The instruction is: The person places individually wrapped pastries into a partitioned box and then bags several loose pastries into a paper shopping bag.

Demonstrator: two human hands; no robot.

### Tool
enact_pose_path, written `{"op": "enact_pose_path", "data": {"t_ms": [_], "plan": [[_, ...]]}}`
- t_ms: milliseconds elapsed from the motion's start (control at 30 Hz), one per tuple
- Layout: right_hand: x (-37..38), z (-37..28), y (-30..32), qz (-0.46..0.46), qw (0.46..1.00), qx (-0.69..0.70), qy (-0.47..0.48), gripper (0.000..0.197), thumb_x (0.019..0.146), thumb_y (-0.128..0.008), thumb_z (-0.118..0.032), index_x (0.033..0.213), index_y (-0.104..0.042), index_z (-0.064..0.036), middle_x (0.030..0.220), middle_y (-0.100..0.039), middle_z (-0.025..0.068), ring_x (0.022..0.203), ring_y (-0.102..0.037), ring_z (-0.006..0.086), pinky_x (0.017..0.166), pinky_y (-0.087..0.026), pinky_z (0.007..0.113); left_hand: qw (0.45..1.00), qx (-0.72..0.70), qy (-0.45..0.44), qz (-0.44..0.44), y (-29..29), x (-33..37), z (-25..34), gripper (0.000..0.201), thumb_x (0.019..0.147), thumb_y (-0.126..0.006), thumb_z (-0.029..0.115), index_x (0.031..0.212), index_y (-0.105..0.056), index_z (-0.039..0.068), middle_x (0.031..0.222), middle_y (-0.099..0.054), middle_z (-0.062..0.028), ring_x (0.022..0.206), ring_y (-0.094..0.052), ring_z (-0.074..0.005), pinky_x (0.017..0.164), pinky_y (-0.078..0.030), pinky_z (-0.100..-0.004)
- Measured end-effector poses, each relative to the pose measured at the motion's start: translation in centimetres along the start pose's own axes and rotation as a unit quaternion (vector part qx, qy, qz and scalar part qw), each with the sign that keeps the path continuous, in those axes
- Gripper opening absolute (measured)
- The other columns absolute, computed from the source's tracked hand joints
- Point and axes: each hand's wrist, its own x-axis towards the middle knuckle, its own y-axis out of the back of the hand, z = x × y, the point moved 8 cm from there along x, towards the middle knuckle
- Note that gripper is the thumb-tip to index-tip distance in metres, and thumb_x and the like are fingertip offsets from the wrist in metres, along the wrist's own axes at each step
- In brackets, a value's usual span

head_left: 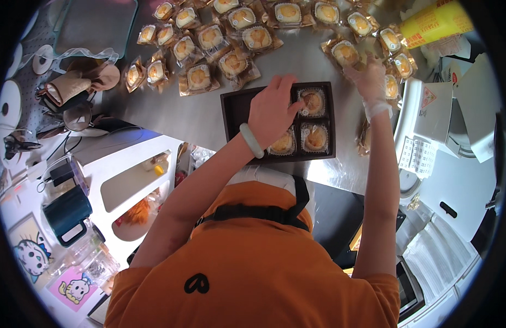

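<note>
Three visible round golden pastries in clear, frilled packaging (316, 138) are sitting in the dark brown, divided rectangular box (237, 109). Your left hand (271, 113) is covering its middle; I cannot tell its grip. Your clear-gloved right hand (370, 79) is hovering, fingers spread, beside another wrapped pastry (344, 53) on the steel table (301, 59). They're probably light, crumbly, slippery-filmed: favour the sides.

Grey metal worktop (302, 57), dark divided box (332, 120), wrapped pastries (211, 37), possibly a yellow packet (436, 24).
</note>
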Motion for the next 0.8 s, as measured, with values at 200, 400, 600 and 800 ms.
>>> {"op": "enact_pose_path", "data": {"t_ms": [200,400,600,800], "plan": [[2.8,-0.5,-2.9,-0.100,0.994,-0.026,-0.024,0.094,0.065,-0.077,-0.044,0.138,-0.040,0.0014,0.125,-0.052,0.0260,0.117,-0.049,0.0417,0.100,-0.040,0.044,0.997,-0.029,0.033,0.066,4.1,-2.9,-3.6,0.042,0.077,-0.071,0.009,0.115,-0.053,0.004,0.094,-0.057,-0.0105,0.066,-0.056,-0.0219,0.062,-0.047,-0.0332],[7.1,-9.8,-5.0,-0.111,0.988,0.029,0.104,0.074,0.071,-0.075,-0.035,0.132,-0.046,-0.0032,0.125,-0.054,0.0210,0.116,-0.050,0.0389,0.097,-0.042,0.045,0.991,-0.024,0.113,0.072,7.6,-7.5,-7.6,0.043,0.077,-0.070,0.003,0.116,-0.053,0.002,0.097,-0.057,-0.0112,0.061,-0.053,-0.0166,0.057,-0.046,-0.0282],[11.4,-13.6,-10.5,-0.194,0.968,-0.109,0.119,0.104,0.063,-0.082,-0.036,0.144,-0.025,-0.0039,0.136,-0.044,0.0213,0.128,-0.039,0.0378,0.100,-0.039,0.050,0.983,-0.040,0.157,0.088,9.3,-11.6,-9.2,0.043,0.077,-0.069,0.002,0.117,-0.053,0.002,0.104,-0.058,-0.0128,0.066,-0.057,-0.0193,0.063,-0.048,-0.0285],[10.8,-13.7,-11.2,-0.190,0.952,-0.206,0.122,0.113,0.060,-0.080,-0.042,0.148,-0.017,-0.0104,0.136,-0.043,0.0221,0.134,-0.031,0.0385,0.110,-0.017,0.056,0.974,-0.013,0.186,0.127,10.8,-14.5,-11.4,0.041,0.077,-0.069,0.002,0.115,-0.053,0.002,0.104,-0.058,-0.0125,0.067,-0.057,-0.0185,0.065,-0.048,-0.0301]]}}
